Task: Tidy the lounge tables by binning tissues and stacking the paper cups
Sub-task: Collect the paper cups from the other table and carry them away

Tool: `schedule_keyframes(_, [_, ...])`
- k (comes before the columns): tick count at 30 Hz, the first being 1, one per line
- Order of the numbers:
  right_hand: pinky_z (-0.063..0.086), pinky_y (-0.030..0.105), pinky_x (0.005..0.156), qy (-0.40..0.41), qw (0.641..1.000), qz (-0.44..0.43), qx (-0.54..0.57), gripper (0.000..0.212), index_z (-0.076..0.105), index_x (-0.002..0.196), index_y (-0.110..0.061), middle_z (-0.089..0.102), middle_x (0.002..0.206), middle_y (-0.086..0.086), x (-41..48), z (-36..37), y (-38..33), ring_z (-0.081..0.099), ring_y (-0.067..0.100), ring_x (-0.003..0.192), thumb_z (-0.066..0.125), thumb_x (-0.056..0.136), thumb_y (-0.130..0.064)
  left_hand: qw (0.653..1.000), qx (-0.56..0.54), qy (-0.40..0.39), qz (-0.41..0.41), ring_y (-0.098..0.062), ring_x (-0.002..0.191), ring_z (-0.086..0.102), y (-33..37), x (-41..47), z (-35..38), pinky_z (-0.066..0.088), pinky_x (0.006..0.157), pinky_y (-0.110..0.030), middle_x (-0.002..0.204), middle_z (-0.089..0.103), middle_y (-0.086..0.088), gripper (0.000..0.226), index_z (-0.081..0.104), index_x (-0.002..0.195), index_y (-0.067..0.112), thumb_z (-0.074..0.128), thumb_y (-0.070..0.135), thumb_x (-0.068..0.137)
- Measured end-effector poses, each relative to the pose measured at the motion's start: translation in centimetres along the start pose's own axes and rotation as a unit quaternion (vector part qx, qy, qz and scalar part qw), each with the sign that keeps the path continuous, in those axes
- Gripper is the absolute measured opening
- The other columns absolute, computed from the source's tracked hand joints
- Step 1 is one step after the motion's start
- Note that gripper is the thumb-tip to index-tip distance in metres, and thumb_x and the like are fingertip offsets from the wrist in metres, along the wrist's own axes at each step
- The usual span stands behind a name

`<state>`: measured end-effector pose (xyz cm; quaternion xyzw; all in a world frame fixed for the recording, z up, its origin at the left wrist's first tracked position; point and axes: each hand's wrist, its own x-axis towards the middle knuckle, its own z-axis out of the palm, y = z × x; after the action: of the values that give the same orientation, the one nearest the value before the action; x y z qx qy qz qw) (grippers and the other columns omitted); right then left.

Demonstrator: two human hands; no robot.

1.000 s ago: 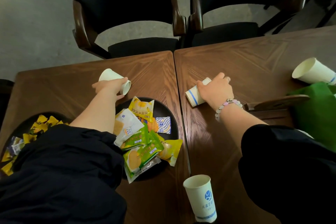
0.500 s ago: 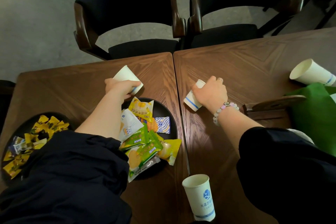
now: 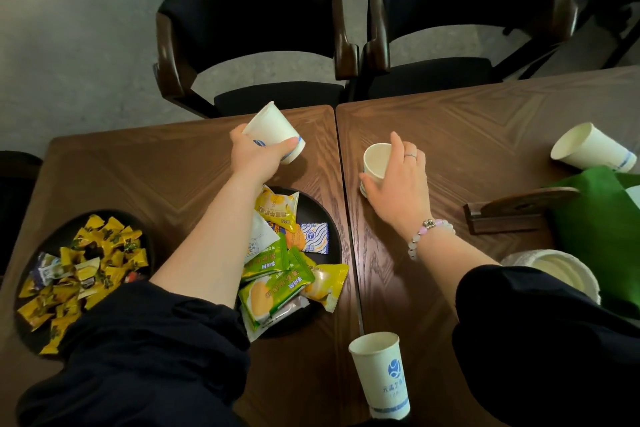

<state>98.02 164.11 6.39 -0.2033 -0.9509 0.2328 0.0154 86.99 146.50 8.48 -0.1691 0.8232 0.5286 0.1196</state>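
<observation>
My left hand (image 3: pixel 255 153) grips a white paper cup (image 3: pixel 273 131), lifted and tilted above the left wooden table (image 3: pixel 138 170), mouth pointing up and away. My right hand (image 3: pixel 398 184) wraps around a second paper cup (image 3: pixel 376 159), held nearly upright on the right table (image 3: pixel 467 128) with its empty mouth facing me. A third cup (image 3: pixel 381 378) with a blue logo stands upright at the near edge. A fourth cup (image 3: pixel 590 148) lies on its side at the far right. No tissues show.
A black plate of snack packets (image 3: pixel 313 208) sits under my left forearm, and a dish of yellow sweets (image 3: pixel 83 267) is at the left. A green bag (image 3: pixel 602 229), a wooden holder (image 3: pixel 512 210) and a white lidded container (image 3: pixel 561 270) crowd the right. Two black chairs (image 3: pixel 256 10) stand behind.
Both cups lay on their sides a second ago. My left hand lifted its cup off the table; my right hand turned its cup upright.
</observation>
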Motion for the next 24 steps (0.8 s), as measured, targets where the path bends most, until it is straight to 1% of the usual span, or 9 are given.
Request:
schedule_keyframes(2, [0.034, 0.036, 0.105, 0.002, 1.000, -0.009, 0.015, 0.080, 0.019, 0.148, -0.005, 0.039, 0.141, 0.014, -0.4, 0.2, 0.0, 0.037, 0.029, 0.128, 0.062, 0.088, -0.034, 0.999, 0.010, -0.006, 0.050, -0.014, 0.109, 0.048, 0.3, -1.3, 0.5, 0.047, 0.091, -0.027, 0.124, 0.046, 0.000, 0.087, 0.030, 0.138, 0.016, 0.083, 0.019, 0.069])
schedule_keyframes(6, [0.035, 0.035, 0.104, -0.001, 0.999, -0.026, 0.045, 0.082, 0.021, 0.148, -0.007, 0.039, 0.141, 0.013, -1.0, 0.6, -0.2, 0.039, 0.029, 0.126, 0.068, 0.085, -0.028, 0.991, 0.021, -0.037, 0.128, -0.010, 0.102, 0.047, 0.7, -3.9, 2.0, 0.043, 0.083, -0.024, 0.114, 0.044, 0.008, 0.083, 0.036, 0.133, 0.016, 0.083, 0.012, 0.066])
schedule_keyframes(8, [0.037, 0.035, 0.101, -0.010, 0.997, -0.032, 0.063, 0.086, 0.019, 0.149, -0.007, 0.038, 0.140, 0.014, -1.1, 0.7, -0.3, 0.040, 0.030, 0.125, 0.071, 0.082, -0.023, 0.985, 0.043, -0.051, 0.158, -0.009, 0.102, 0.047, 0.7, -4.9, 2.7, 0.044, 0.084, -0.025, 0.112, 0.044, 0.010, 0.083, 0.038, 0.130, 0.018, 0.085, 0.013, 0.062])
schedule_keyframes(11, [0.041, 0.034, 0.095, -0.023, 0.995, -0.025, 0.091, 0.089, 0.017, 0.149, -0.009, 0.038, 0.137, 0.016, -1.2, 0.8, -0.4, 0.045, 0.030, 0.120, 0.072, 0.080, -0.021, 0.974, 0.080, -0.078, 0.198, -0.010, 0.104, 0.050, 0.8, -6.1, 3.6, 0.048, 0.090, -0.032, 0.112, 0.048, 0.011, 0.085, 0.042, 0.124, 0.019, 0.090, 0.021, 0.054])
schedule_keyframes(15, [0.038, 0.036, 0.101, -0.042, 0.990, 0.017, 0.134, 0.096, 0.015, 0.150, -0.014, 0.038, 0.141, 0.014, -0.9, 0.9, -0.2, 0.041, 0.029, 0.129, 0.076, 0.076, -0.021, 0.959, 0.117, -0.102, 0.237, -0.009, 0.103, 0.049, 1.0, -7.2, 4.4, 0.047, 0.091, -0.032, 0.109, 0.047, 0.011, 0.084, 0.041, 0.119, 0.015, 0.091, 0.027, 0.053])
schedule_keyframes(17, [0.038, 0.036, 0.103, -0.043, 0.984, 0.039, 0.167, 0.097, 0.015, 0.150, -0.015, 0.042, 0.143, 0.011, -0.7, 0.9, 0.0, 0.041, 0.026, 0.131, 0.077, 0.075, -0.023, 0.950, 0.140, -0.117, 0.252, -0.012, 0.108, 0.050, 0.9, -7.5, 4.6, 0.044, 0.091, -0.029, 0.112, 0.048, 0.009, 0.084, 0.039, 0.121, 0.015, 0.090, 0.028, 0.055])
schedule_keyframes(20, [0.042, 0.038, 0.101, -0.023, 0.976, 0.049, 0.213, 0.094, 0.019, 0.149, -0.016, 0.054, 0.134, 0.005, -0.6, 1.1, 0.1, 0.047, 0.022, 0.128, 0.076, 0.074, -0.025, 0.939, 0.169, -0.139, 0.266, -0.015, 0.114, 0.051, 0.9, -7.7, 4.9, 0.043, 0.089, -0.025, 0.125, 0.050, 0.004, 0.085, 0.036, 0.126, 0.016, 0.087, 0.033, 0.060])
schedule_keyframes(22, [0.046, 0.040, 0.099, -0.013, 0.972, 0.050, 0.229, 0.094, 0.018, 0.149, -0.017, 0.057, 0.131, 0.003, -0.8, 1.0, 0.2, 0.052, 0.022, 0.123, 0.075, 0.075, -0.025, 0.932, 0.185, -0.153, 0.270, -0.017, 0.114, 0.052, 0.9, -7.8, 5.1, 0.047, 0.091, -0.031, 0.129, 0.049, 0.004, 0.084, 0.033, 0.129, 0.018, 0.083, 0.038, 0.065])
schedule_keyframes(24, [0.047, 0.038, 0.095, -0.009, 0.969, 0.048, 0.244, 0.093, 0.017, 0.149, -0.017, 0.059, 0.127, 0.000, -1.0, 0.8, 0.2, 0.056, 0.021, 0.117, 0.075, 0.076, -0.026, 0.929, 0.196, -0.163, 0.268, -0.017, 0.114, 0.053, 0.8, -7.9, 5.2, 0.048, 0.092, -0.035, 0.131, 0.049, 0.003, 0.078, 0.032, 0.130, 0.018, 0.077, 0.042, 0.072])
